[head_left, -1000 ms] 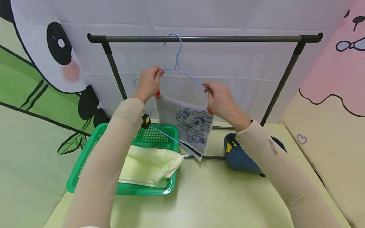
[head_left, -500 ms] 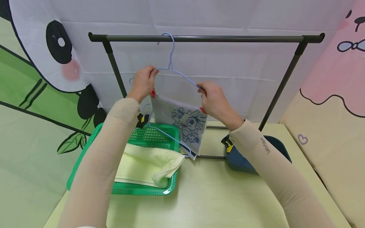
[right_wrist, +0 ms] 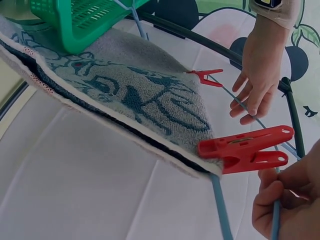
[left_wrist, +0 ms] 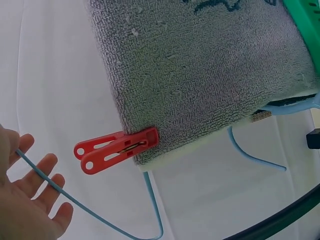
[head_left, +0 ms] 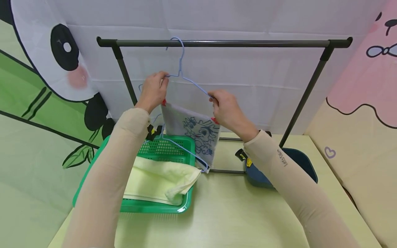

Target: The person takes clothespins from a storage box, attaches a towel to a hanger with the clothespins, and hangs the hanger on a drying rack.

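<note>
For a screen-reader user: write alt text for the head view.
Two hands hold a light blue wire hanger hooked on a dark rail, left hand and right hand on its arms. A grey towel hangs from it by red pegs.

Blue wire hanger (head_left: 183, 74) hooked on the rail, grey dragon-print towel (head_left: 193, 132) pegged beneath by two red clothespins (right_wrist: 245, 149).
</note>
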Tool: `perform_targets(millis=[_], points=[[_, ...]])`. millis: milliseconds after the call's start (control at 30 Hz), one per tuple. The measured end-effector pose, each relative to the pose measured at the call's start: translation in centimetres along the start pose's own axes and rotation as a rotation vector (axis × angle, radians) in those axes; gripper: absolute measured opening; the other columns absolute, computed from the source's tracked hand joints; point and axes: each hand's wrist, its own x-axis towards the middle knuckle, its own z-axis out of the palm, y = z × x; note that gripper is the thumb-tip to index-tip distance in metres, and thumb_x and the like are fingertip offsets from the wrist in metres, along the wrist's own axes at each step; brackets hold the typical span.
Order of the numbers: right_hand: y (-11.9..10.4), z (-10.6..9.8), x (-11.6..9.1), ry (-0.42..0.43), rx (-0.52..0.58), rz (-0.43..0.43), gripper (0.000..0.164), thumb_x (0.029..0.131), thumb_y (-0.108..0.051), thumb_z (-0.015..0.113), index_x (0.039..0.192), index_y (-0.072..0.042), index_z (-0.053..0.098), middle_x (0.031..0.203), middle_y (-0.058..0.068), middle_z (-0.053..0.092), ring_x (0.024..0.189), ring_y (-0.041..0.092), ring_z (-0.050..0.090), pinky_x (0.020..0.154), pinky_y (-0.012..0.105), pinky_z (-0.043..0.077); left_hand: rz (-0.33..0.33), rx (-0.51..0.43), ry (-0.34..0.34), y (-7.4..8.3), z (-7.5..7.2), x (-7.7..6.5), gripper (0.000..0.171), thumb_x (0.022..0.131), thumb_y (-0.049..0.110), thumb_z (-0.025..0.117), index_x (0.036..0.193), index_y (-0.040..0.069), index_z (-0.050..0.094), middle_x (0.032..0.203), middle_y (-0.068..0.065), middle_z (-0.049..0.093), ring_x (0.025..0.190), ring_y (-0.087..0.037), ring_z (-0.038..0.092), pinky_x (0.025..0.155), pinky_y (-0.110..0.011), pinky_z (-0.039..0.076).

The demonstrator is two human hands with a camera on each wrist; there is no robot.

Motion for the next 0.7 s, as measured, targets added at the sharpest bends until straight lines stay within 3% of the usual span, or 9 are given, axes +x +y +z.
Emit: perform_targets(millis=[333, 700], points=[[-0.7, 0.7, 0.5, -0.050, 0.026, 0.045, 0.032, 0.099, -0.001, 0.040, 0.127, 0.003, 0.055, 0.109, 0.014, 0.060, 0.088, 0.023, 0.058, 0.079, 0.031, 0.047, -0.051, 0.033, -0.019, -0.2, -0.9, -0.4, 0.043, 0.103, 0.033, 0.032, 0.138, 0.010, 0.046, 0.138, -0.016, 0.042, 0.129, -0.036, 0.033, 0.105, -0.050, 0.023], [-1.4, 1.0, 1.0, -0.066, 0.012, 0.025, 0.032, 0.100, -0.002, 0.039, 0.127, 0.003, 0.055, 0.110, 0.014, 0.060, 0.085, 0.021, 0.060, 0.082, 0.031, 0.047, -0.083, 0.039, 0.002, -0.7, -1.2, -0.7, 0.043, 0.103, 0.031, 0.034, 0.138, 0.009, 0.044, 0.140, -0.016, 0.040, 0.130, -0.035, 0.031, 0.106, -0.049, 0.023]])
